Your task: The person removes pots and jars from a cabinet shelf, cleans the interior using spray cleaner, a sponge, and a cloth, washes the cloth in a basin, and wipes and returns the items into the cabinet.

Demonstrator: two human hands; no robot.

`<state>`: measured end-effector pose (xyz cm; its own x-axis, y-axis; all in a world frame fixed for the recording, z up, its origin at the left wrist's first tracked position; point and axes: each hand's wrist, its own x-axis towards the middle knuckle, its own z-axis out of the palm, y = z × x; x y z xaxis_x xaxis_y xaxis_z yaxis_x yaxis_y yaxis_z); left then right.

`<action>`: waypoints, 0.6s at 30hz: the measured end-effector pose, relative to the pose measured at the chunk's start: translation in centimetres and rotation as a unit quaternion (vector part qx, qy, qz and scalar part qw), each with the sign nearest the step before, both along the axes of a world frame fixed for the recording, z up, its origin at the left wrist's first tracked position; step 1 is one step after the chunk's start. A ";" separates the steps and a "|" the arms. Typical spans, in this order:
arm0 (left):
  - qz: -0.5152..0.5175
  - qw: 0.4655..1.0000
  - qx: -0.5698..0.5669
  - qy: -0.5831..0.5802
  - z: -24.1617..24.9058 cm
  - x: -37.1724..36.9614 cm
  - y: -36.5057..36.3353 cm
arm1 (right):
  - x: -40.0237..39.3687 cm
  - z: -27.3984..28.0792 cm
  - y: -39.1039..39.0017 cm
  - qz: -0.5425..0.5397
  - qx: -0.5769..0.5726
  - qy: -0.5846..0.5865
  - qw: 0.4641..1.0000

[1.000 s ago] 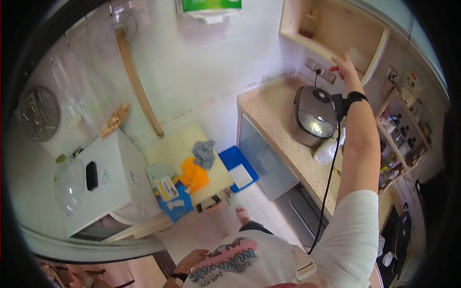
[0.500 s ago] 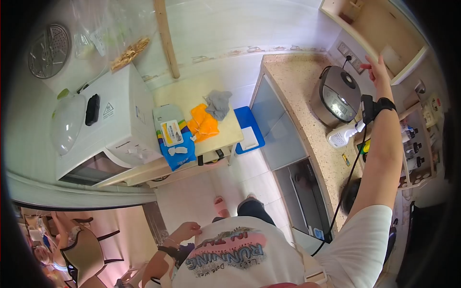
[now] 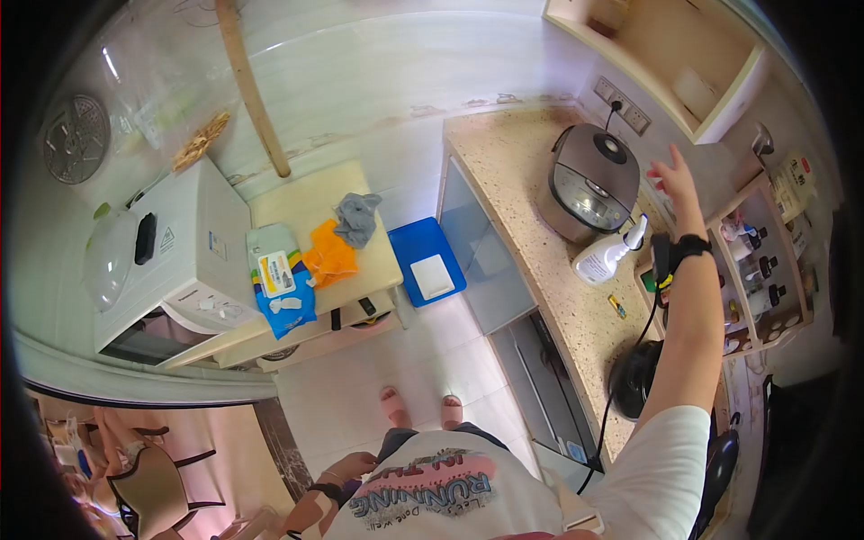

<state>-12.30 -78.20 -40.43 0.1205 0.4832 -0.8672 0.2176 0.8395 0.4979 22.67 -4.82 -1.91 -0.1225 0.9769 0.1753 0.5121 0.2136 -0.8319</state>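
My right hand (image 3: 675,186) reaches out over the counter with its fingers spread, holding nothing. It is beside a grey rice cooker (image 3: 594,180) with a shut lid, below a wall cabinet (image 3: 715,121); a gap shows between hand and cooker. Under that wrist stands a white spray bottle (image 3: 598,263). My left hand (image 3: 353,465) hangs low beside my white T-shirt (image 3: 432,490). Its fingers are curled together, with no object visible in them.
A wall socket (image 3: 621,106) holds the cooker's plug. To the right is a rack of bottles (image 3: 760,265). On the left, a small table (image 3: 306,193) carries a wipes pack (image 3: 279,274), an orange cloth (image 3: 331,255), a grey cloth (image 3: 357,219) and a microwave (image 3: 193,243). A blue bin (image 3: 423,243) stands between.
My right hand has come down from near the wall cabinet to the cooker's side, fingers still spread. The whole view has shifted, and both slippered feet now show. My left hand remains by my shirt.
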 end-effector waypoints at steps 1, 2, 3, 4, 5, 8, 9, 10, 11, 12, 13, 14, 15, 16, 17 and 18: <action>0.021 1.000 -0.008 -0.011 0.3 0.8 0.2 | 0.0 -0.9 -1.0 0.019 0.012 0.010 1.000; 0.042 0.999 -0.016 -0.022 0.5 1.5 0.5 | 0.0 -1.5 -2.1 0.033 0.007 0.004 0.999; 0.042 0.999 -0.020 -0.021 0.8 2.0 0.9 | -0.4 -1.9 -4.1 0.046 0.000 -0.002 0.999; 0.042 0.999 -0.024 -0.020 0.9 2.5 1.3 | -0.4 -2.3 -5.3 0.059 -0.005 -0.008 0.998; 0.043 0.999 -0.026 -0.019 1.2 2.8 1.7 | 0.1 -2.7 -5.8 0.067 -0.014 -0.005 0.998; 0.044 0.999 -0.007 -0.020 0.1 3.3 2.2 | 2.1 -3.7 -5.2 0.080 -0.032 0.001 0.996; 0.039 0.999 0.000 -0.014 0.2 3.4 2.8 | 3.8 -4.6 -3.0 0.059 0.078 -0.098 0.990; 0.033 0.999 0.002 -0.008 0.7 3.6 3.3 | 5.4 -5.7 -0.8 0.035 0.182 -0.195 0.963; 0.025 1.000 -0.003 -0.005 1.3 3.8 3.4 | 6.3 -4.7 0.5 0.025 0.203 -0.163 0.965; 0.006 1.000 -0.014 -0.026 2.3 3.9 4.1 | 6.7 -2.3 -0.2 0.016 0.219 -0.134 0.966; 0.010 0.999 0.034 -0.003 3.3 4.7 4.2 | 7.4 -0.5 -1.7 0.043 0.205 -0.079 0.975; 0.053 0.999 -0.005 -0.001 1.7 5.1 3.5 | 5.8 2.5 -4.0 0.074 0.189 -0.020 0.979; 0.054 0.996 -0.062 -0.029 4.4 5.4 5.3 | 4.7 4.0 -7.5 0.130 0.181 -0.021 0.975; 0.063 0.995 -0.073 -0.035 2.8 5.3 4.7 | 3.9 4.5 -10.6 0.190 0.145 -0.024 0.971; 0.099 0.992 -0.069 -0.035 3.8 5.8 5.0 | 2.9 4.0 -14.6 0.221 0.116 -0.013 0.968; 0.096 0.990 -0.093 -0.040 3.4 6.0 5.5 | 2.7 1.7 -17.5 0.262 0.066 0.022 0.962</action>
